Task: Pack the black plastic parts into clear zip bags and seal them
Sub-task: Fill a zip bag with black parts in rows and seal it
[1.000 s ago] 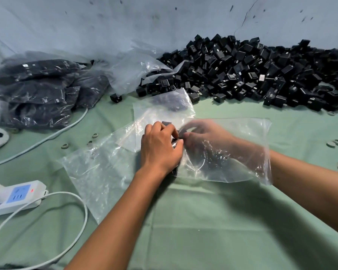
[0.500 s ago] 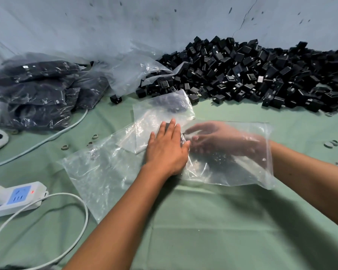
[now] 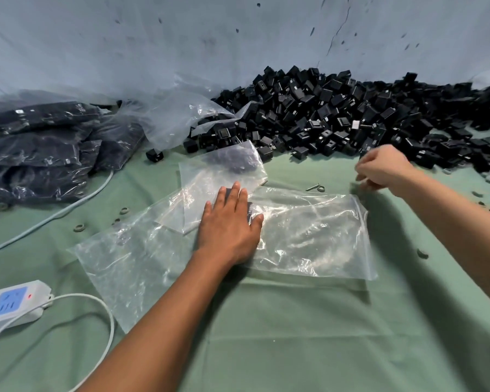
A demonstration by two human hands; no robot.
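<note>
A clear zip bag (image 3: 309, 236) lies flat on the green cloth in the middle. My left hand (image 3: 229, 224) presses flat on its left end, fingers straight, over a black part (image 3: 250, 210) that shows beside my fingers. My right hand (image 3: 385, 171) is outside the bag, raised near the front of the big pile of black plastic parts (image 3: 337, 114). Its fingers are loosely curled and blurred, and I see nothing in them. Two more empty clear bags (image 3: 130, 264) (image 3: 218, 174) lie under and behind my left hand.
Filled bags of black parts (image 3: 40, 145) are stacked at the far left. A white power strip (image 3: 12, 304) with its cable (image 3: 96, 306) lies at the near left. Small grey rings (image 3: 320, 189) are scattered on the cloth. A blue-grey wall (image 3: 238, 38) backs the pile.
My right hand has come out of the bag and moved right and back toward the pile. My left hand went from curled to flat on the bag's left end.
</note>
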